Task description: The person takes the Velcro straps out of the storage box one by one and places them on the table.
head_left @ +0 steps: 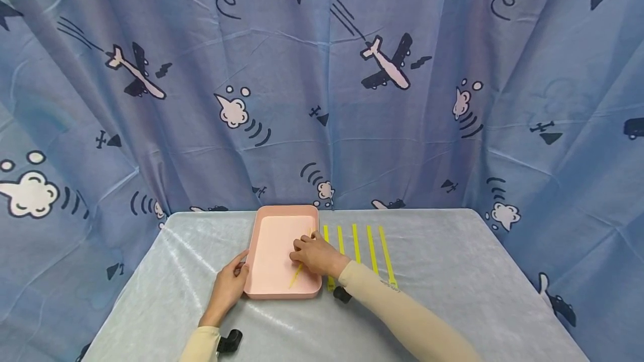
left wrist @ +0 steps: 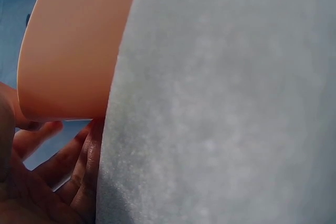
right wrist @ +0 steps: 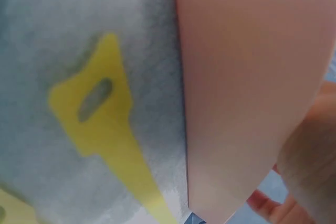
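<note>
A shallow pink tray [head_left: 269, 293] lies on the table. My left hand [head_left: 227, 289] holds the tray by its left side, fingers and thumb at the rim; the left wrist view shows that hand [left wrist: 58, 182] at the tray wall [left wrist: 79, 45]. Over the tray's right half, my right hand [head_left: 316, 255] has its fingers bent down round a thin yellow strip [head_left: 296, 276], which slants across the tray floor. The hand covers the strip's middle and most of the grip. In the right wrist view, another flat yellow strip [right wrist: 123, 156] has a saw-handle-shaped end with a slot.
Several yellow strips [head_left: 385, 250] lie side by side on the pale grey tablecloth [head_left: 437, 272], right of the tray, partly behind my right forearm. A blue patterned curtain [head_left: 332, 149] hangs behind the table. Black wrist cameras [head_left: 230, 341] sit at both wrists.
</note>
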`<control>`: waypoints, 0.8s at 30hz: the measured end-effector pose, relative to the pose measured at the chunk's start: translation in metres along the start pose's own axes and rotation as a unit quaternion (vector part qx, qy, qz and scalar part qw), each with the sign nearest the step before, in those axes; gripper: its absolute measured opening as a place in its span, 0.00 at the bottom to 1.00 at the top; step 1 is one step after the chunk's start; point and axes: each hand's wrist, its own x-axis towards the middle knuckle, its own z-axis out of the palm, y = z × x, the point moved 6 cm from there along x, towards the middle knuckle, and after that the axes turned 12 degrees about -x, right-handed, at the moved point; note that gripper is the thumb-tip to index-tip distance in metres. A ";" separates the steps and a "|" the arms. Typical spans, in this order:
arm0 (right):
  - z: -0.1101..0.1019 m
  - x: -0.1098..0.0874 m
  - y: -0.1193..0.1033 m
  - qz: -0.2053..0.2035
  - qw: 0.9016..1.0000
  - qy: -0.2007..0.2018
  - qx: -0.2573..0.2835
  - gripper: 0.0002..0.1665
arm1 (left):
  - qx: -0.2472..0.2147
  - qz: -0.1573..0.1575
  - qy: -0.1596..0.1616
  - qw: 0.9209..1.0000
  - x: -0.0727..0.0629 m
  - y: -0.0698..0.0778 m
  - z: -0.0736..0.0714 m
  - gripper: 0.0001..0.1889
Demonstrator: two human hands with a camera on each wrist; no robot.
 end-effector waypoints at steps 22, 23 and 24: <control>-0.037 -0.012 0.006 0.015 0.987 0.148 0.061 0.07 | -0.002 -0.002 -0.001 1.000 0.001 -0.002 -0.001 0.22; -0.040 -0.013 0.006 0.016 0.986 0.153 0.064 0.08 | -0.002 -0.002 -0.001 1.000 0.001 -0.002 -0.001 0.22; -0.043 -0.014 0.007 0.019 0.985 0.157 0.067 0.08 | -0.002 -0.001 -0.002 1.000 0.001 -0.002 0.000 0.22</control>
